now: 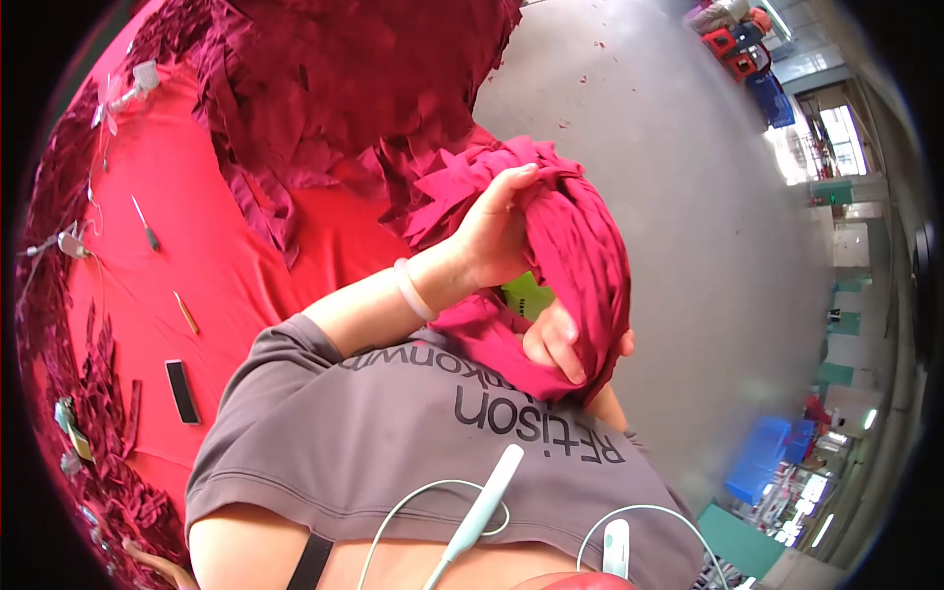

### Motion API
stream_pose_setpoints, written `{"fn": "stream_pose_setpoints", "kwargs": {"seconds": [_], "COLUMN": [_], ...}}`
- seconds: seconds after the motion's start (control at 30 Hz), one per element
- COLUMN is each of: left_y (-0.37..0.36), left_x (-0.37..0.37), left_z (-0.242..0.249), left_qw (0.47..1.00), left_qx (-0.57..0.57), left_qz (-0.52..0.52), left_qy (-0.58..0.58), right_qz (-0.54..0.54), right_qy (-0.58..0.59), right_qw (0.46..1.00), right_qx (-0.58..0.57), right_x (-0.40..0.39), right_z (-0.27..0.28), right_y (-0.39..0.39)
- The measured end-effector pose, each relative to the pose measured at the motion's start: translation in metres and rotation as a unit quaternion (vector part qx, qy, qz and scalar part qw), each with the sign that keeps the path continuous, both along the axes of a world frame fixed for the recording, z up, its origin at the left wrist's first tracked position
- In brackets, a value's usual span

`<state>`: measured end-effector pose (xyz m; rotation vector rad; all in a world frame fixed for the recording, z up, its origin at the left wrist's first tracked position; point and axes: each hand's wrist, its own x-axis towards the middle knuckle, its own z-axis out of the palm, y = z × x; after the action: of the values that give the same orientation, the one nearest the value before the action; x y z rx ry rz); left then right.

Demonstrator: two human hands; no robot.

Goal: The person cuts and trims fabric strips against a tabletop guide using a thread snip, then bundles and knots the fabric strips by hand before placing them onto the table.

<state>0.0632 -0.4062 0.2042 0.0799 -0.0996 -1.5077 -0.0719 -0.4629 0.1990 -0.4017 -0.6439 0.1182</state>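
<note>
A thick loop of crimson cloth (595, 236) hangs in front of my chest, its far end made of jagged strips. My left hand (497, 226), with a pale band on the wrist, grips the top of this loop; the thumb lies along the cloth and the other fingers are hidden behind it. Lower down, my right hand (556, 344) is wrapped around the near side of the same cloth, fingers curled. Between the two hands shows a lime-green piece with dark print (528, 295), partly covered by the cloth.
To the left, a red-covered table (246, 285) bears a large heap of dark red cloth pieces (324, 88), a screwdriver-like tool (147, 226), a thin pointed tool (187, 313) and a black bar (182, 391). Grey floor (708, 246) stretches right. People and blue bins (759, 457) appear far off.
</note>
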Motion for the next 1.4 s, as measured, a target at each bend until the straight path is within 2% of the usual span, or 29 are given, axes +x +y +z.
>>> {"fn": "stream_pose_setpoints", "kwargs": {"seconds": [0.03,0.13,0.2,0.27,0.33,0.37,0.4,0.47,0.5,0.73,0.83,0.87,0.93,0.97,1.07,1.13,1.17,1.33,1.4], "left_y": [0.001,0.005,0.008,0.008,0.019,0.023,0.028,0.035,0.041,0.048,0.043,0.04,0.038,0.034,0.02,0.019,0.026,0.044,0.049], "left_x": [-0.002,-0.003,0.0,0.003,0.006,0.003,0.0,0.003,0.002,0.009,0.011,0.019,0.034,0.039,0.049,0.052,0.044,0.058,0.061], "left_z": [-0.002,-0.01,-0.027,-0.041,-0.027,-0.023,-0.027,-0.03,-0.019,-0.028,-0.028,-0.032,-0.023,-0.019,-0.006,0.01,0.02,0.025,0.038], "left_qw": [1.0,1.0,0.995,0.967,0.993,0.995,0.997,0.975,0.981,0.973,0.987,0.99,0.992,0.991,0.985,0.902,0.945,0.958,0.938], "left_qx": [0.009,0.008,-0.097,-0.217,-0.073,-0.03,-0.026,-0.006,0.043,0.055,-0.056,-0.08,-0.096,-0.097,-0.136,-0.234,-0.166,-0.187,-0.218], "left_qz": [-0.003,0.002,-0.025,-0.093,-0.079,-0.073,-0.064,-0.052,-0.049,-0.024,0.048,0.029,0.032,0.031,0.045,0.154,0.127,0.026,0.004], "left_qy": [-0.008,-0.007,-0.018,0.097,-0.046,-0.06,-0.04,-0.215,-0.181,-0.222,-0.144,-0.109,-0.078,-0.085,-0.095,-0.329,-0.25,-0.215,-0.271], "right_qz": [-0.015,-0.004,0.01,0.062,0.045,0.035,0.025,0.052,0.068,0.143,0.159,0.163,0.118,0.076,-0.029,-0.084,-0.106,-0.154,-0.183], "right_qy": [0.025,-0.013,-0.025,-0.052,-0.033,-0.008,0.018,0.018,0.007,-0.022,0.034,0.029,0.222,0.278,0.309,0.312,0.317,0.35,0.361], "right_qw": [0.999,0.997,0.997,0.996,0.998,0.999,1.0,0.998,0.998,0.989,0.985,0.984,0.963,0.951,0.941,0.936,0.931,0.91,0.897], "right_qx": [-0.027,-0.073,-0.073,-0.024,-0.022,-0.009,0.004,-0.01,-0.019,-0.034,-0.06,-0.063,-0.1,-0.114,-0.134,-0.141,-0.145,-0.162,-0.178], "right_x": [-0.008,-0.007,-0.002,0.0,-0.001,-0.004,-0.004,0.004,0.008,0.027,0.033,0.031,0.024,0.021,0.019,0.014,0.012,-0.006,-0.017], "right_z": [-0.001,0.004,0.008,0.011,0.021,0.026,0.029,0.032,0.032,0.029,0.027,0.031,0.039,0.043,0.039,0.034,0.029,-0.009,-0.024], "right_y": [-0.003,-0.011,-0.011,-0.01,-0.005,-0.003,-0.002,-0.004,-0.005,-0.007,0.0,0.003,0.01,0.011,-0.002,-0.01,-0.012,-0.007,-0.007]}}
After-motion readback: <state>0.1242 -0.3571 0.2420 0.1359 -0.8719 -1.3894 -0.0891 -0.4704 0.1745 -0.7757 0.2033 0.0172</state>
